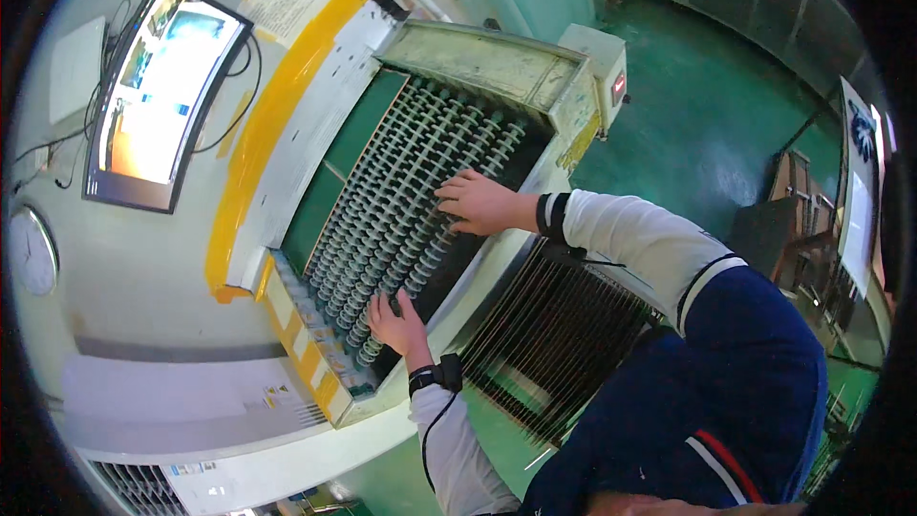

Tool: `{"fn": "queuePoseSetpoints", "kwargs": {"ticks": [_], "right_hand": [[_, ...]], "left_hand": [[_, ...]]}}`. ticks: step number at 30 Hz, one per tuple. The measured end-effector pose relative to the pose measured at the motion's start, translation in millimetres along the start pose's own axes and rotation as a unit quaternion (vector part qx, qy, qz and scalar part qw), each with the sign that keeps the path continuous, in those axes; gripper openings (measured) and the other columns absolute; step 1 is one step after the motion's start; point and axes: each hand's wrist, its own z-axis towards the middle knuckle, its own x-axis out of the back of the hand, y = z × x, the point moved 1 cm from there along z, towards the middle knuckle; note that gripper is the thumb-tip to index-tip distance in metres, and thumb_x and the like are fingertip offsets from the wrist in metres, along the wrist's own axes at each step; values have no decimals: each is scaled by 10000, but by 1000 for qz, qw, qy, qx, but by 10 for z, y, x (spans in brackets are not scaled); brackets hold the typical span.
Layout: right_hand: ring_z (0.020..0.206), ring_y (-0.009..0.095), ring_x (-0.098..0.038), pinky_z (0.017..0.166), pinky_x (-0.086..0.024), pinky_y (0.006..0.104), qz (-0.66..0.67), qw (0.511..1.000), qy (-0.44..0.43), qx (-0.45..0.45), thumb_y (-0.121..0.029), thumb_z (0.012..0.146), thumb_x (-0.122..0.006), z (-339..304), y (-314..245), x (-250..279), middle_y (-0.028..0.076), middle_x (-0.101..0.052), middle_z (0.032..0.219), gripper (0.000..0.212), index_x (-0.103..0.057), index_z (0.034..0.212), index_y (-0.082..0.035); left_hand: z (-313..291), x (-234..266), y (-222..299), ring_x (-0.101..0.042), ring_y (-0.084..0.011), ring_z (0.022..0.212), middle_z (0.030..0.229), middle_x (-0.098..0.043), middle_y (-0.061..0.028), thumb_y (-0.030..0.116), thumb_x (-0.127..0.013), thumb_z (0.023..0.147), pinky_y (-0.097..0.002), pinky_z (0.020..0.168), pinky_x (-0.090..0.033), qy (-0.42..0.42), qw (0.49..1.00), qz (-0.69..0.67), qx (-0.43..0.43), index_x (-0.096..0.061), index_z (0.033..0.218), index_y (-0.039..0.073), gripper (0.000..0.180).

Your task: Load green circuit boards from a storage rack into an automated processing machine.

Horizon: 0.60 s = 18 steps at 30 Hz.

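Note:
Both my hands rest on or just over a conveyor bed [406,182] made of rows of small grey wheels on shafts. My left hand [396,327] is at the near left end of the wheels, fingers apart, with nothing visible in it. Farther right, my right hand [482,204] lies palm down with spread fingers over the wheels nearest me, also holding nothing visible. Beyond the wheel rows, away from both hands, is a flat green panel [358,129] with a thin copper-coloured edge, partly under the machine's white wall. Whether the fingertips press on the wheels, I cannot tell.
A metal side frame [487,62] bounds the conveyor on the right, with a grey switch box [597,62] beside it. Below the bed stands a dark slotted rack [554,334]. A screen [162,96] and a round clock [35,248] are at the left.

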Motion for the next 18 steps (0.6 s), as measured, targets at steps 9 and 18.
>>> {"fn": "queuePoseSetpoints", "kwargs": {"ticks": [9, 18], "right_hand": [[1241, 284, -549, 1036, -403, 453, -8, 1000, 17, -3, -407, 890, -737, 10, 18, -82, 102, -628, 1320, 416, -705, 1148, -83], [1252, 291, -553, 1055, -404, 450, -8, 999, -17, -35, -389, 885, -741, -2, -4, -42, 121, -629, 1338, 412, -707, 1144, -72]], "left_hand": [[17, 1, -36, -559, -395, 1286, 1355, -655, -193, 444, -684, 961, -536, 1076, -418, -14, 1000, -9, 10, -735, 1198, 0, 506], [-69, -52, -57, -565, -372, 1289, 1351, -668, -148, 444, -673, 966, -551, 1033, -432, 5, 1000, -3, 9, -743, 1181, 31, 471]]}}
